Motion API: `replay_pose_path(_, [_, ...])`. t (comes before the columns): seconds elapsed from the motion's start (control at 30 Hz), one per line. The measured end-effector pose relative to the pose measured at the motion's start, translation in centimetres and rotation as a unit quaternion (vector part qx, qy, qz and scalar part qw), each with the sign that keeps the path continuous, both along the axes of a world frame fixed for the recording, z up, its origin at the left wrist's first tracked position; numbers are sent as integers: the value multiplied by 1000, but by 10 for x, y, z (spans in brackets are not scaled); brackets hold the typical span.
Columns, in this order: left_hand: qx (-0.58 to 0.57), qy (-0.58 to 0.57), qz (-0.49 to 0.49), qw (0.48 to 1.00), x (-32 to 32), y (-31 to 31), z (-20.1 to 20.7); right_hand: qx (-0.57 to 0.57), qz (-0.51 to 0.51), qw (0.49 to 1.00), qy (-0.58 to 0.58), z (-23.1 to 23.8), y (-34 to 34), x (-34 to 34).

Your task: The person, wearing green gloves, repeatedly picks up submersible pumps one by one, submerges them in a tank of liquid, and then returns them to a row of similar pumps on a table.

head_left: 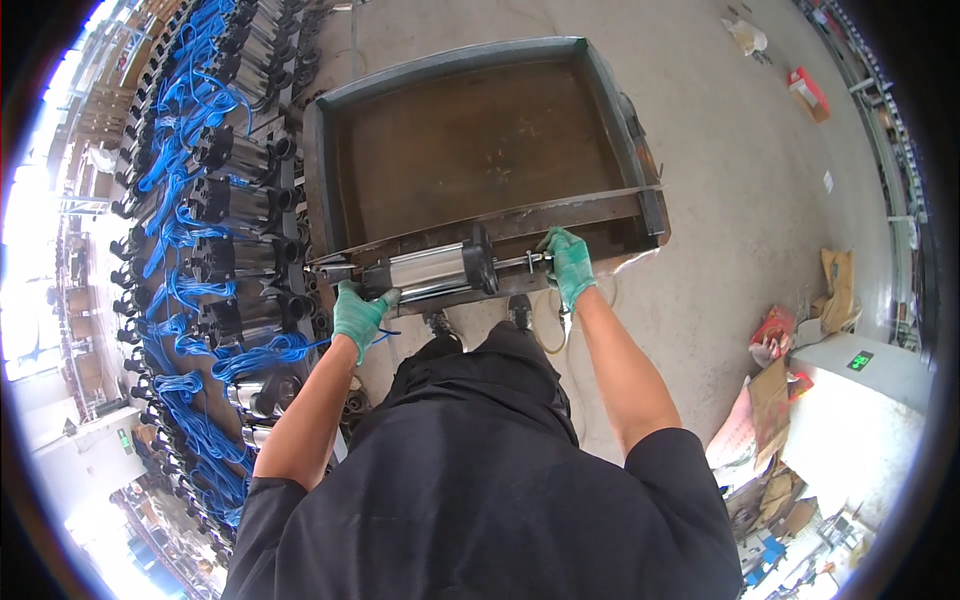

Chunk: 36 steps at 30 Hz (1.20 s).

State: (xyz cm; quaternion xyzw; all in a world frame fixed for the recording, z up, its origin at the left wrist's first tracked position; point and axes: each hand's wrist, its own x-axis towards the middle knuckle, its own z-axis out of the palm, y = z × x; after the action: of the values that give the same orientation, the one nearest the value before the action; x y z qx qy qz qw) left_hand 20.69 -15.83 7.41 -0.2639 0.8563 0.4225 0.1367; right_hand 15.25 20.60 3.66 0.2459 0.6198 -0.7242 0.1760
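A pump-like unit (428,270) with a shiny steel barrel and black ends lies sideways along the near edge of a metal trough. My left hand (358,317), in a green glove, grips its left end from below, the thumb against the barrel. A metal rod fitting (515,262) sticks out of the unit's right end. Around the outer end of that fitting my gloved right hand (570,268) is closed. A thin hose (560,335) hangs below this hand. Blue cable (262,355) runs near my left wrist; the fingers under the unit are partly hidden.
The rectangular trough (450,62) has a brown inside and a bar (560,212) across its near part. At left stand rows of similar units (235,205) with coiled blue cables. Cardboard (838,290), bags and a white cabinet (850,430) are at right; a red box (808,95) lies farther off.
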Motion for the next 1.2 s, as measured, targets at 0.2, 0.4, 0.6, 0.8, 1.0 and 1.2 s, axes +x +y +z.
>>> replay_pose_path(0.2, [82, 60, 31, 994, 7, 10, 4, 5, 28, 1000, 2, 14, 10, 3])
replay_pose_path(0.4, [47, 56, 38, 997, 11, 10, 1, 385, 152, 899, 147, 33, 93, -14])
replay_pose_path(0.6, [87, 87, 43, 991, 15, 3, -8, 613, 190, 765, -45, 23, 173, -68])
replay_pose_path(0.8, [-60, 65, -39, 995, 14, 3, -12, 653, 239, 718, -45, 0, 186, -96])
replay_pose_path(1.0, [-35, 52, -44, 997, 18, -21, -1, 635, 197, 746, -21, -2, 187, -89])
replay_pose_path(1.2, [9, 58, 245, 968, -11, -109, -32, 561, 140, 755, 309, 44, 83, -55])
